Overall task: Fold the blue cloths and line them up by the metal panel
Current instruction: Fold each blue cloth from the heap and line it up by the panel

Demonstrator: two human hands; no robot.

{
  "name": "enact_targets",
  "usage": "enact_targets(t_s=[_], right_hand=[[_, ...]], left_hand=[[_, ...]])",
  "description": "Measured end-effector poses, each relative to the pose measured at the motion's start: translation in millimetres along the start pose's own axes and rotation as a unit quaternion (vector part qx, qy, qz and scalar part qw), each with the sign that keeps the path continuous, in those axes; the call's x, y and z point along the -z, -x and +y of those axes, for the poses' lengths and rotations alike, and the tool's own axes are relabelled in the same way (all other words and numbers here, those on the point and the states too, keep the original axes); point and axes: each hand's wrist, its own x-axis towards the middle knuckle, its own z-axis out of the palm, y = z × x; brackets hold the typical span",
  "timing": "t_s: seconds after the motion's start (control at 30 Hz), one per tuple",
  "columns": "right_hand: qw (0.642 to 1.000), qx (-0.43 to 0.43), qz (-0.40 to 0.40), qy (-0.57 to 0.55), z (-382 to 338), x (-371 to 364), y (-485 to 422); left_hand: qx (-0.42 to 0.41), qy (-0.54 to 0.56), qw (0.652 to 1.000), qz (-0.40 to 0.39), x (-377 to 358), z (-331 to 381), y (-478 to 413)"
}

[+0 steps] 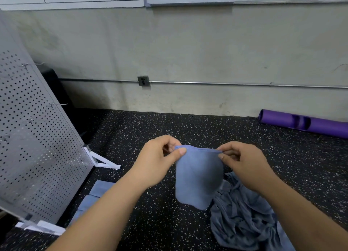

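A blue cloth (197, 179) hangs in the air in front of me, doubled over along its top edge. My left hand (160, 156) pinches its top left corner and my right hand (243, 160) pinches its top right corner. A crumpled heap of blue cloths (243, 215) lies on the floor below my right arm. Folded blue cloths (98, 189) lie in a row on the floor beside the perforated metal panel (37, 147), partly hidden by my left forearm.
The panel leans on white feet (101, 160) at the left. A purple rolled mat (305, 123) lies against the wall at the far right. A wall socket (143, 81) sits on a conduit. The floor is black speckled rubber (150, 130).
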Motion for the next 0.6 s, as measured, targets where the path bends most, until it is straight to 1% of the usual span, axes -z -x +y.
enact_targets(t_s=[0.07, 0.1, 0.17, 0.23, 0.3, 0.33, 0.37, 0.43, 0.47, 0.5, 0.57, 0.6], right_hand=[[0.998, -0.010, -0.042, -0.053, -2.8, 0.3, 1.7], [0.998, -0.010, -0.035, -0.043, -2.9, 0.9, 1.7], [0.999, -0.010, 0.000, 0.032, -0.3, 2.5, 0.9], [0.999, -0.010, -0.007, 0.031, 0.8, 1.7, 0.9], [0.999, -0.012, -0.036, -0.028, -1.7, 0.1, 1.4], [0.999, -0.014, -0.032, -0.039, -0.8, 0.3, 1.5], [1.000, -0.013, -0.014, -0.024, 1.4, 1.1, 0.5], [0.999, -0.015, 0.022, 0.047, 3.2, 1.9, -0.2], [0.998, -0.022, 0.023, 0.050, 3.1, 1.5, 0.0], [0.999, -0.017, 0.016, 0.031, 3.0, 0.6, 0.0], [1.000, -0.015, 0.001, -0.021, 0.9, -0.4, 0.8], [1.000, -0.014, 0.010, -0.019, 0.6, -0.2, 1.0]], left_hand=[[0.011, -0.056, 0.998, -0.005, 1.7, -4.4, -0.9], [0.018, -0.056, 0.998, -0.015, 2.5, -5.2, -1.2], [0.012, 0.019, 0.999, -0.044, 1.6, -1.1, 0.2], [-0.004, 0.045, 0.998, -0.054, -1.8, 3.4, 2.4], [-0.001, -0.019, 0.999, -0.048, -2.3, -0.8, 1.4], [0.005, -0.052, 0.997, -0.048, -0.9, -2.8, 1.4], [0.011, -0.052, 0.998, -0.046, -0.1, -4.5, 1.4], [0.013, 0.008, 0.999, -0.035, -0.8, -2.9, 1.7], [0.009, 0.030, 0.999, -0.032, -1.7, -0.5, 2.1], [0.007, 0.037, 0.999, -0.029, -2.3, 0.9, 1.7], [0.013, 0.019, 0.999, -0.036, -2.0, -1.9, 0.2], [0.017, 0.003, 0.999, -0.038, -1.1, -4.5, 0.0]])
